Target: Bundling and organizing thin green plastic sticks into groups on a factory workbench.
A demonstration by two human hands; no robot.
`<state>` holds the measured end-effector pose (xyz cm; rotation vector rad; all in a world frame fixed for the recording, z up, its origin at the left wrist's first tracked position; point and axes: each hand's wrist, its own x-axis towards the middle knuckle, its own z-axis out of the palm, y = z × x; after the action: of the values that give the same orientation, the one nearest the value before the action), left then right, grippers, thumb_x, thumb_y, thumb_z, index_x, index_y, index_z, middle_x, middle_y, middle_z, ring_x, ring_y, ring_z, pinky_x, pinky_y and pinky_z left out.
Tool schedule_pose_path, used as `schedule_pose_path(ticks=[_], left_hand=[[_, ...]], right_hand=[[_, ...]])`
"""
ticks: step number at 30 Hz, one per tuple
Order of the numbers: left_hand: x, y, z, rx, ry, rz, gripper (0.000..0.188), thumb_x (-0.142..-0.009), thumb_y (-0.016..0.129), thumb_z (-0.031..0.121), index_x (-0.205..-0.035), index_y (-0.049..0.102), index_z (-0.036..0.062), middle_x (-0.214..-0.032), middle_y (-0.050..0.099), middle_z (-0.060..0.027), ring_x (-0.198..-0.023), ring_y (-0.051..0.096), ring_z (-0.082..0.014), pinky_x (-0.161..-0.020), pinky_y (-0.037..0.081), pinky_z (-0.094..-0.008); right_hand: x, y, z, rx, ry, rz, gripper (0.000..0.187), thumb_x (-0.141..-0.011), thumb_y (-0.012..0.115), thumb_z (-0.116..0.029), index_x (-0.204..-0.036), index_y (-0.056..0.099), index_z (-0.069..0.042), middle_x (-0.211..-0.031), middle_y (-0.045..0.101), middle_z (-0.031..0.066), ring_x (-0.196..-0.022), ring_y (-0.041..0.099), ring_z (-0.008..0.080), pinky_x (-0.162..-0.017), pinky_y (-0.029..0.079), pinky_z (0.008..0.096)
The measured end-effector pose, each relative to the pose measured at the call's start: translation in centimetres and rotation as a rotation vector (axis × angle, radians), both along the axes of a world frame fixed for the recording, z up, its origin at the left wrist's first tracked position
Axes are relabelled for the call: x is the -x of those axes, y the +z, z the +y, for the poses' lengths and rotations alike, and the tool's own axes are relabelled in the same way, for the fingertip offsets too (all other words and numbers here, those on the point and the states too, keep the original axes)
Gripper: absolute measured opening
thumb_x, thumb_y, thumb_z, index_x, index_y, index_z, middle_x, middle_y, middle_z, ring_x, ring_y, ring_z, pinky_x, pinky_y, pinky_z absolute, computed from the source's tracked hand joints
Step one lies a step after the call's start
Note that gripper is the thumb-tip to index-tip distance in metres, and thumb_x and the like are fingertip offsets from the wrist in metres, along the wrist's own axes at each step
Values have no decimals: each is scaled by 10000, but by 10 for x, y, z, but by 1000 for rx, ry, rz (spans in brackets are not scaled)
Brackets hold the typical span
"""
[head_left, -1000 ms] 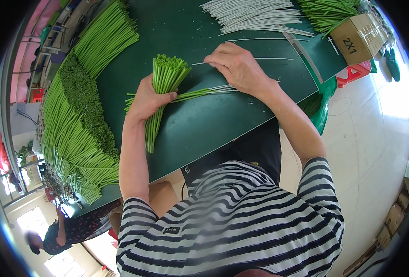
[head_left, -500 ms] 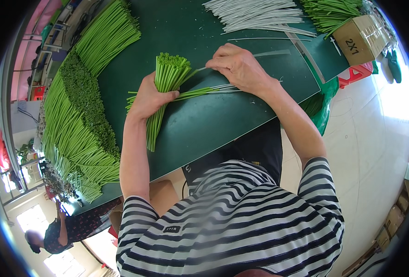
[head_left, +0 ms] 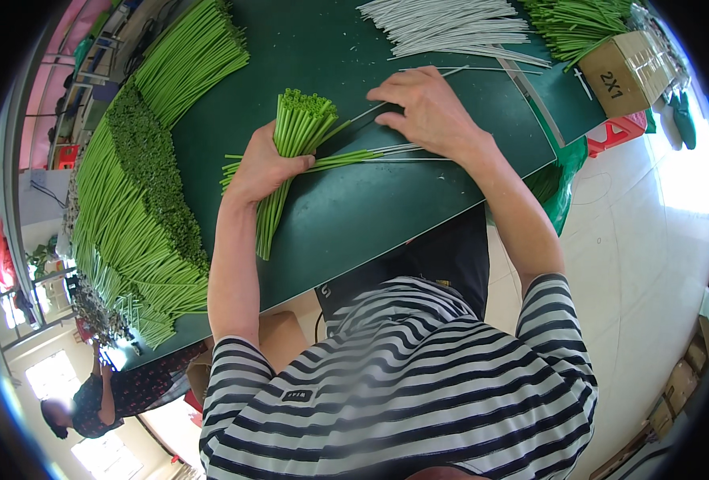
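My left hand [head_left: 268, 166] is wrapped round a bundle of thin green plastic tubes [head_left: 305, 120], whose hollow ends point up and away from me. Crosswise at the same hand lie a few more green tubes [head_left: 342, 158], with thin white rods [head_left: 402, 150] coming out of their right ends. Another white rod [head_left: 364, 115] runs from a single green tube tip toward my right hand [head_left: 433, 112]. The right thumb and forefinger are apart on either side of that rod, and the palm hides part of it.
Long rows of green stems [head_left: 126, 212] cover the left of the green table [head_left: 306, 248]. White rods [head_left: 442, 24] are heaped at the back, beside more green stems [head_left: 574, 24] and a cardboard box [head_left: 626, 76]. A person [head_left: 90, 408] is at the far lower left.
My right hand has moved slightly right along the white rod, and its pinch has loosened into spread fingers. The left hand keeps the bundle, shifted a little right.
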<state>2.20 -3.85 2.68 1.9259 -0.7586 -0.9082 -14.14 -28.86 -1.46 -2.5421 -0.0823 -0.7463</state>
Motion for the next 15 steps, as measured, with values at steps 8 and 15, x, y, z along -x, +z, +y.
schedule_pose_path(ticks=[8, 15], left_hand=[[2, -1, -1, 15, -15, 10, 399, -778, 781, -41, -1161, 669, -32, -999, 740, -66, -928, 696, -153, -905, 555, -316], [4, -7, -1, 41, -23, -39, 409, -779, 785, -50, -1170, 666, -33, -1016, 746, -63, -943, 696, -145, -906, 555, -314]], right_hand=[[-10, -1, 9, -195, 173, 80, 94, -902, 749, -77, -978, 783, -33, -938, 727, 133, -935, 684, 346, -842, 550, 439], [-12, -6, 31, -285, 147, 124, 116, -908, 748, -77, -1005, 779, -22, -940, 724, 143, -918, 692, 367, -851, 557, 450]])
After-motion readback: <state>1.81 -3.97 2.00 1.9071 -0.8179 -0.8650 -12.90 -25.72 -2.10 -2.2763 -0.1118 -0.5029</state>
